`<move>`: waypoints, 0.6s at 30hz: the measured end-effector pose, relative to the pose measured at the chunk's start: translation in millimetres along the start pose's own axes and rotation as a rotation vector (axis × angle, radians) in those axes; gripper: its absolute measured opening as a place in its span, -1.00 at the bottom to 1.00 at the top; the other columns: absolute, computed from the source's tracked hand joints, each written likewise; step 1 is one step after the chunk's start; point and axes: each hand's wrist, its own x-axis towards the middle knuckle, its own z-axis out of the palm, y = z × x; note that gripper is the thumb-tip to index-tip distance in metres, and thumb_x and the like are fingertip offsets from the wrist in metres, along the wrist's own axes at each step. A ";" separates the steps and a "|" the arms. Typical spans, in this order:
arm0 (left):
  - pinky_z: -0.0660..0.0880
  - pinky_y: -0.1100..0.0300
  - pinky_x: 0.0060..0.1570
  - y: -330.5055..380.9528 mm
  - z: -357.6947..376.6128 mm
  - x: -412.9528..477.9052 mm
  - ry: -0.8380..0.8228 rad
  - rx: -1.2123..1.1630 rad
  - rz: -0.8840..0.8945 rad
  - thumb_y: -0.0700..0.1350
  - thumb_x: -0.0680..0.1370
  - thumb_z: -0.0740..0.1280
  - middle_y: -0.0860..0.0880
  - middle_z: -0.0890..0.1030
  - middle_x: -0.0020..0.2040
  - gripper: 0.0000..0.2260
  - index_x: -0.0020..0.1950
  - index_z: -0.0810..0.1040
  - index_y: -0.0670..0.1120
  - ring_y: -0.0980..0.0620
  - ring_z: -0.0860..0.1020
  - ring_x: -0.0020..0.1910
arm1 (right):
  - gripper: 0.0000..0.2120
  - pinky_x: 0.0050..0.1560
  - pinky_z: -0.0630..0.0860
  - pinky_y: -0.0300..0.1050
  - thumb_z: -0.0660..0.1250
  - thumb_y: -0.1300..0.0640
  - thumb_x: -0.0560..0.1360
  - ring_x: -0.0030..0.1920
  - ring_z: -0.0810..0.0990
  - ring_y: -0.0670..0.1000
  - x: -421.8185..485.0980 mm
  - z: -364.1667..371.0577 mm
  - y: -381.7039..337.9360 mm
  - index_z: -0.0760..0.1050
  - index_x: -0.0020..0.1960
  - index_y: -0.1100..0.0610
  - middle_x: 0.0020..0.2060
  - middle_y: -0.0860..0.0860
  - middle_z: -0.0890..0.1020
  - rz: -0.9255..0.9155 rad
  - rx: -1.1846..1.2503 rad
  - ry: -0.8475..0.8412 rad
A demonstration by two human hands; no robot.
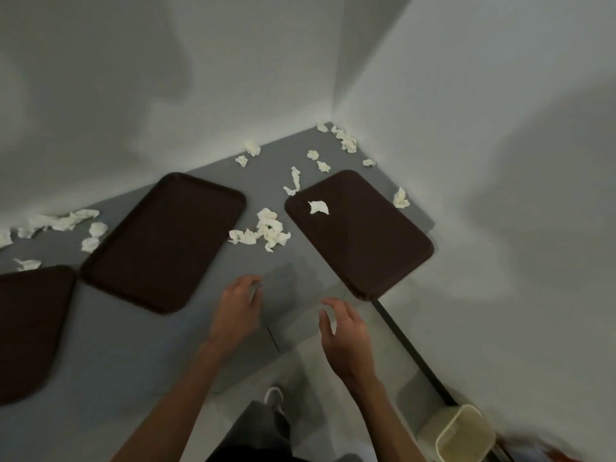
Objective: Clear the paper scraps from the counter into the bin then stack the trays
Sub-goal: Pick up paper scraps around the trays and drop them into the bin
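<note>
Left hand (238, 308): open, the fingers loosely bent, holding nothing. It hovers over the bare tabletop (133, 355) near the front edge.
Right hand (343, 335): also open and with nothing in it, just beside the near corner of the right tray (360, 235).
Bin (463, 435): on the floor at the person's right, low and well apart from the paper. No scrap shows inside it.
Heap of scraps (270, 230): between the middle tray (163, 241) and the right tray. It is the paper nearest to both hands.
Other paper: a single scrap (318, 207) lies on the right tray. The corner scraps (345, 140) are far back, and the left scraps (63, 221) lie along the wall behind the left tray (30, 328).
Trays: three, flat and apart, not yet stacked.
Stage: I judge the clearing is only at its beginning.
Risk, dropping: the paper is light and crumpled, so a too full handful may lose pieces on the floor on the way to the low bin.
Risk, tray: the right tray's near corner seems to reach over the tabletop edge, and a careless sweep of the right hand could push it off.
Risk, order: stacking before the single scrap is removed would trap it between trays.
</note>
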 end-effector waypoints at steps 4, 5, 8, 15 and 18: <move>0.55 -0.04 0.15 -37.8 -21.3 71.8 -0.069 0.154 0.056 -0.08 0.64 0.26 -0.01 0.56 0.20 -0.81 0.24 0.53 0.03 -0.06 0.54 0.15 | -0.78 0.12 0.59 -0.16 0.24 -0.03 0.71 0.14 0.60 -0.10 38.8 35.1 -26.5 0.52 0.32 -0.07 0.26 -0.11 0.60 -0.050 -0.012 -0.035; 0.55 -0.07 0.13 -42.1 -23.9 87.6 -0.079 0.175 0.071 -0.08 0.64 0.25 -0.01 0.55 0.21 -0.80 0.25 0.54 0.03 -0.07 0.53 0.15 | -0.79 0.11 0.61 -0.13 0.24 -0.02 0.71 0.13 0.61 -0.09 45.2 41.2 -31.5 0.52 0.31 -0.08 0.25 -0.12 0.60 -0.075 -0.020 -0.038; 0.55 -0.13 0.13 -44.3 -22.3 129.3 -0.087 0.188 0.101 -0.19 0.63 0.26 -0.06 0.55 0.27 -0.73 0.31 0.55 -0.05 -0.14 0.51 0.17 | -0.79 0.10 0.60 -0.11 0.22 -0.03 0.72 0.13 0.60 -0.05 64.8 52.1 -41.1 0.54 0.30 -0.07 0.25 -0.10 0.60 -0.132 -0.027 -0.051; 0.46 -0.06 0.30 -71.2 20.2 161.2 -0.187 0.331 0.163 -0.28 0.59 0.35 -0.21 0.56 0.31 -0.70 0.33 0.58 -0.19 -0.24 0.55 0.25 | -0.70 0.16 0.56 -0.18 0.11 -0.09 0.72 0.15 0.58 -0.10 95.1 54.3 -56.4 0.56 0.29 -0.09 0.24 -0.14 0.59 -0.149 -0.039 -0.085; 0.37 0.03 0.39 -92.2 36.8 153.3 -0.180 0.351 0.175 -0.25 0.58 0.36 -0.15 0.53 0.38 -0.64 0.39 0.54 -0.14 -0.18 0.51 0.32 | -0.67 0.11 0.49 -0.24 0.10 -0.11 0.71 0.10 0.59 -0.10 100.1 56.3 -57.0 0.58 0.25 -0.05 0.18 -0.12 0.62 -0.129 -0.041 -0.057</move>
